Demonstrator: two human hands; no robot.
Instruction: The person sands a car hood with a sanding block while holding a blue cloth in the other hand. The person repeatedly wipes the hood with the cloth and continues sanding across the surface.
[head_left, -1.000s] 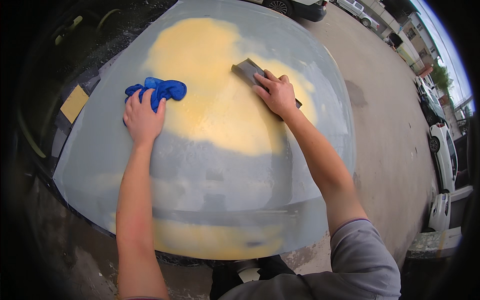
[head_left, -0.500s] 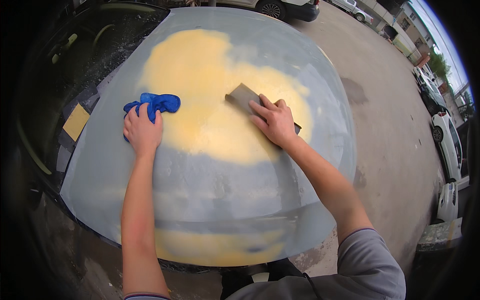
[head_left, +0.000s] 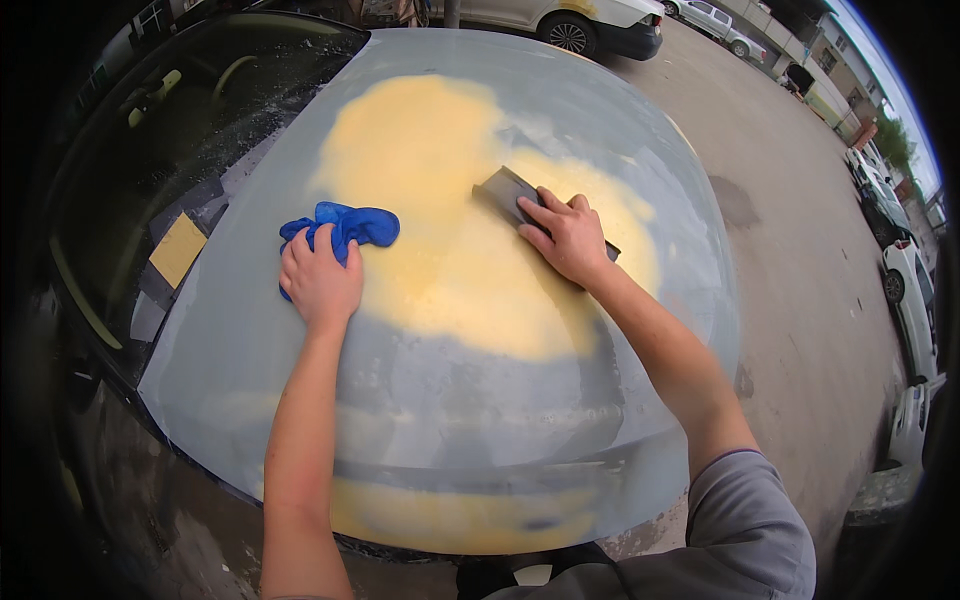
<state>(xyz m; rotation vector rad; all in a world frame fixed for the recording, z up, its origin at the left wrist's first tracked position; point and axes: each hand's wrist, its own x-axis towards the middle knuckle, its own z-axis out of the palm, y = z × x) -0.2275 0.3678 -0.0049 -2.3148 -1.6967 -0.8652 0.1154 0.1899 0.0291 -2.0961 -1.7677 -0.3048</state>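
A grey car hood [head_left: 250,360] with broad pale yellow patches fills the middle of the view. My left hand [head_left: 318,285] rests at the left of the large patch, fingers curled over a crumpled blue cloth [head_left: 368,225]. My right hand [head_left: 570,240] grips a dark grey sanding block [head_left: 498,185], laid at a slant on the yellow area. The underside of that block is hidden.
A dark windscreen [head_left: 150,150] borders the hood on the left, with grey and yellow sheets [head_left: 178,250] along its lower edge. Paved ground [head_left: 800,270] runs along the right, where white cars [head_left: 908,295] are parked. Another white car [head_left: 590,25] stands beyond the hood.
The whole view has shifted, so the hood sits lower. Relative to it, my right hand and block came toward me, then moved slightly back away. My left hand stays in place on the cloth.
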